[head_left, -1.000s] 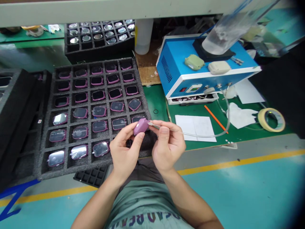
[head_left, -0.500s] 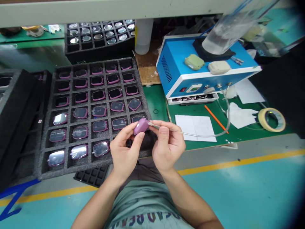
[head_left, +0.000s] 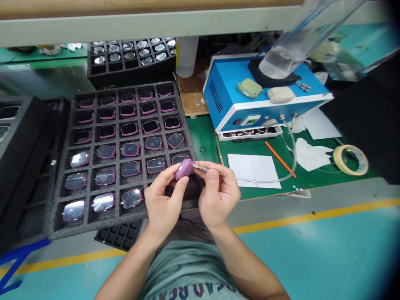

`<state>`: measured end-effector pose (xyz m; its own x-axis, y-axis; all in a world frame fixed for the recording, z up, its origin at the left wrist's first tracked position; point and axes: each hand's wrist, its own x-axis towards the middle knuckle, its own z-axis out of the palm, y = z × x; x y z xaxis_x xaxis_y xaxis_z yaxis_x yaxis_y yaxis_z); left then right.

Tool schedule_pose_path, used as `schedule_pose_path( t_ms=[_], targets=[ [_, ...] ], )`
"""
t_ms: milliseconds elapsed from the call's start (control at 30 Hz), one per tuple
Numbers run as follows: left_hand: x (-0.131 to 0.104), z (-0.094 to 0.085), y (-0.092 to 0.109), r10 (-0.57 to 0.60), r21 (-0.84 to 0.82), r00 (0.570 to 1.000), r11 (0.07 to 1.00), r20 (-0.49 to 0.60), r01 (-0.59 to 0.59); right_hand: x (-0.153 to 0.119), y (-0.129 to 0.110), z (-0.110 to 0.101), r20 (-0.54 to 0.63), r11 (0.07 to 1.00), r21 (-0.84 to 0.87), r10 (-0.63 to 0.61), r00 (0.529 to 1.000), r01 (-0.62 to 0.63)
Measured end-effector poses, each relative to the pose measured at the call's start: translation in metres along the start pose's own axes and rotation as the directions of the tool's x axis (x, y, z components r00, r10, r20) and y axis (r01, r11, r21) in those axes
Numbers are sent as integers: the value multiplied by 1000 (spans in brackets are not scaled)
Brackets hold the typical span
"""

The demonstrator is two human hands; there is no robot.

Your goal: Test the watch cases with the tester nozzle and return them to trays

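Between the thumb and fingers of my left hand (head_left: pixel 165 193) is a purple smartwatch body (head_left: pixel 184 168), tilted with its edge toward me. My right hand (head_left: pixel 218 193) pinches the metal-tipped end of a clear air tube (head_left: pixel 262 181). That tip meets the right end of the watch body; whether it goes inside I cannot tell. The tube loops right and back up to the front of a blue machine (head_left: pixel 231 89). Under and left of my hands lies a black foam tray (head_left: pixel 120 216), its compartments holding several purple watch bodies with dark or shiny screens.
A green watch case (head_left: pixel 250 88) and a beige one (head_left: pixel 281 95) rest on the machine, beside a clear cylinder (head_left: pixel 276 62). White paper (head_left: pixel 253 170), an orange stick (head_left: pixel 280 159) and a tape roll (head_left: pixel 337 156) lie on the green bench. More foam trays stand left and behind.
My view has tilted slightly, so the bench and machine sit lower in the picture. Both hands keep their hold, with the tube tip still at the watch body's end.
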<state>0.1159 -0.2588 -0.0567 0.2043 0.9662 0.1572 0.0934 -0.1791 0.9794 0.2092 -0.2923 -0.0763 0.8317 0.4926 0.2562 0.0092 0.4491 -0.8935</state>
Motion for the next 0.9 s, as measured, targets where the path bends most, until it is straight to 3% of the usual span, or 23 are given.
schedule_pose_path(
  t_ms=[900],
  targets=[
    [5, -1, -2, 29, 32, 999, 999, -25, -28, 4, 2, 4, 27, 999, 35, 18, 999, -19]
  ],
)
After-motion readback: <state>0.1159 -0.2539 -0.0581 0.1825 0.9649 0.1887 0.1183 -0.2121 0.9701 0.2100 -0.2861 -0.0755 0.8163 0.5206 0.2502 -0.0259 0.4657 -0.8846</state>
